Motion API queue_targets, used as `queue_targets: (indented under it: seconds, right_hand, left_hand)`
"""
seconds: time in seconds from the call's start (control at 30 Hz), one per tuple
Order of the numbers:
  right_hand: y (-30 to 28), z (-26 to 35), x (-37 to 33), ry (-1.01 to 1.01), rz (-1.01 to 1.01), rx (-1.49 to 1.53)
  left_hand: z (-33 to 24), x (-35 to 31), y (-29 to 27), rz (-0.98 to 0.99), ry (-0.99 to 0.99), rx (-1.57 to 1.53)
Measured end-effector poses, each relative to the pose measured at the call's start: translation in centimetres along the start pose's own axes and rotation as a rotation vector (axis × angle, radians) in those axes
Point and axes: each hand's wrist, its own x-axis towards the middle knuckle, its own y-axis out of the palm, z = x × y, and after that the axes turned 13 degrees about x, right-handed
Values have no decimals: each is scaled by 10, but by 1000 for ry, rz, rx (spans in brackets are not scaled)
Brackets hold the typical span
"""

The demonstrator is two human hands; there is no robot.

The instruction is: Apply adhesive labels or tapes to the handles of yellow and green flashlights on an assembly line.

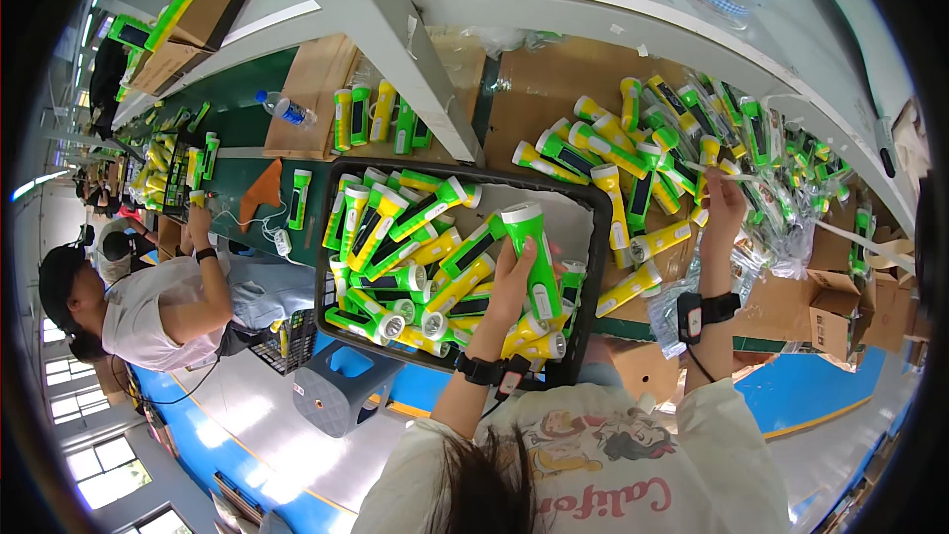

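My left hand [511,282] is wrapped round a green flashlight [534,262] with a white head, held over a black plastic crate [603,237]. Inside the crate lie many green and yellow flashlights [395,277], jumbled, some with lenses facing me. To the right, my right hand [725,200] is raised at the edge of a flashlight heap on the table. Its fingers are bent together beside a yellow flashlight [709,150] and a thin white strip; what they grip, if anything, I cannot make out. Both wrists wear black bands with small devices.
Bagged flashlights [781,168] are piled at the far right beside cardboard boxes [835,311]. A grey metal post [386,30] rises behind the crate. Several flashlights stand by a water bottle [287,109]. A co-worker [168,302] sits at the left, near a grey stool [341,391].
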Motion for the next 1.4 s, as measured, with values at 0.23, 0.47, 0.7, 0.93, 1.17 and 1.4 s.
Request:
queue_targets:
  seconds: [0.23,0.47,0.7,0.93,1.17,1.4]
  right_hand:
    - [47,59,-136,401,216,492]
    - [73,84,-217,270,256,556]
    - [77,98,-241,261,293,485]
    - [89,105,-259,178,338,426]
    - [107,98,-272,-41,266,305]
    - [107,93,-267,-462,220,-209]
  left_hand:
    - [-36,-39,21,172,176,-99]
    - [-61,-78,34,105,163,40]
    - [-75,-113,24,199,430,90]
    - [-82,-130,10,160,445,204]
    - [-84,-139,3,94,419,36]
    - [-78,-132,2,-113,636,373]
